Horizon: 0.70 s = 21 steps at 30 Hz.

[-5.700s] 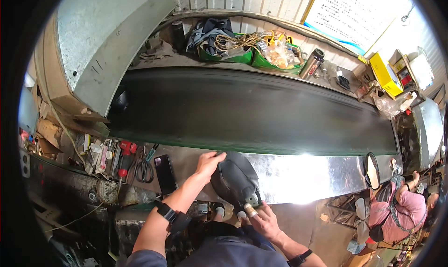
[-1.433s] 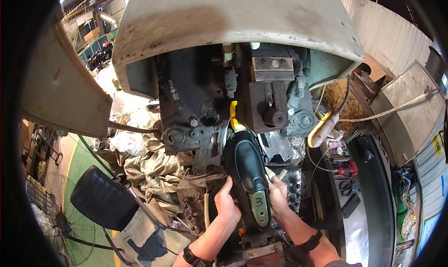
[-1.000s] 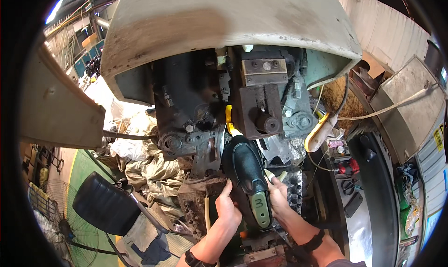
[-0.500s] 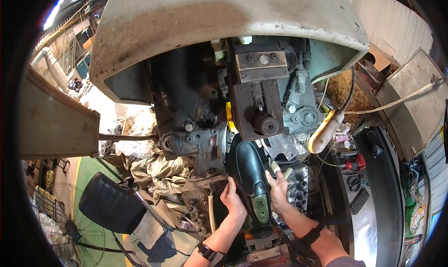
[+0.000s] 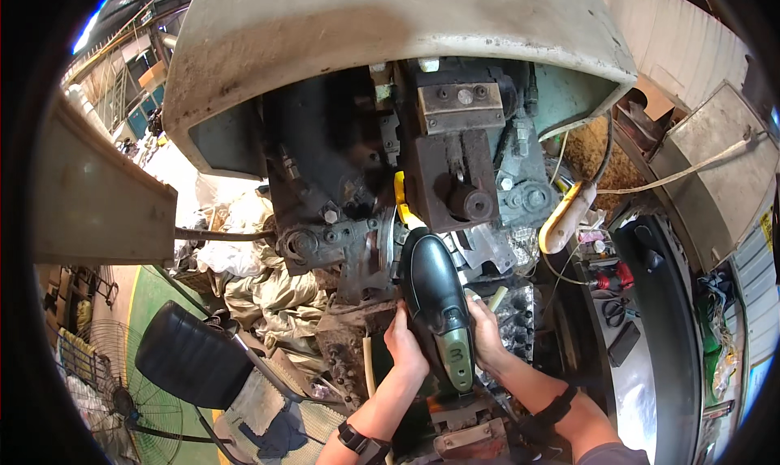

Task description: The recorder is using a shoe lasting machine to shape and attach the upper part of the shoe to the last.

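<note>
Green workshop floor point(image 5: 149, 290) lies well left of our left grip point(image 5: 406, 347), which with our right grip point(image 5: 486, 335) clamps the glossy black leather-look shoe point(image 5: 431, 274) on its green last point(image 5: 458, 358): probably stiff, fairly heavy, slick, best held by both flanks. Ahead is the dark metal machine point(image 5: 435, 168).

The black shoe point(image 5: 431, 278) has moved (from bench point(image 5: 639, 404) to machine point(image 5: 452, 168)).

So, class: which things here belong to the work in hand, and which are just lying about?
Belongs, apparently: black shoe, green last inside it, left hand, right hand, machine at its toe.

Lying about: scissors, dark phone, red tool, heaped fabric.
</note>
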Motion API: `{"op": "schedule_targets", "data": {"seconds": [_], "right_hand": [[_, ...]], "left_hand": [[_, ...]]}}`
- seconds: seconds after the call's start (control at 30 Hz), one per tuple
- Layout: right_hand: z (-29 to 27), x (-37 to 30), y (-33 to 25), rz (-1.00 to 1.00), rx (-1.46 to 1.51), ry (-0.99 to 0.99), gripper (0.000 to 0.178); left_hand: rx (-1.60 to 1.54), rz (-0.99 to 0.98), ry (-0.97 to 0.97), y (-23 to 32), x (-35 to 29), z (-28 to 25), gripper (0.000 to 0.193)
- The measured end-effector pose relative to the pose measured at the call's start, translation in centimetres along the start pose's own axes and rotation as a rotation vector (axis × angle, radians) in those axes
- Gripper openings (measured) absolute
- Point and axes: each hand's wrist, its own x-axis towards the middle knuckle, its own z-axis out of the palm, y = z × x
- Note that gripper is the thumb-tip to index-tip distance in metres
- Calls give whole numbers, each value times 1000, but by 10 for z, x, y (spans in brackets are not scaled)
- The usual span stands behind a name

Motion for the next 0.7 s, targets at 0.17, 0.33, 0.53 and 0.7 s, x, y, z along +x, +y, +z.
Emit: {"op": "schedule_targets", "data": {"seconds": [0.17, 0.33, 0.53, 0.7], "right_hand": [[15, -31, -19, 297, -196, -63, 56], [37, -45, -19, 456, -9, 43, 66], [14, -23, 14, 184, -64, 150, 55], [1, -31, 7, 279, -44, -13, 53]], "left_hand": [[69, -33, -92, 3, -8, -17, 48], [243, 82, -172, -16, -32, -2, 60], [267, 271, -148, -26, -20, -8, 57], [326, 249, -243, -17, -11, -26, 62]]}}
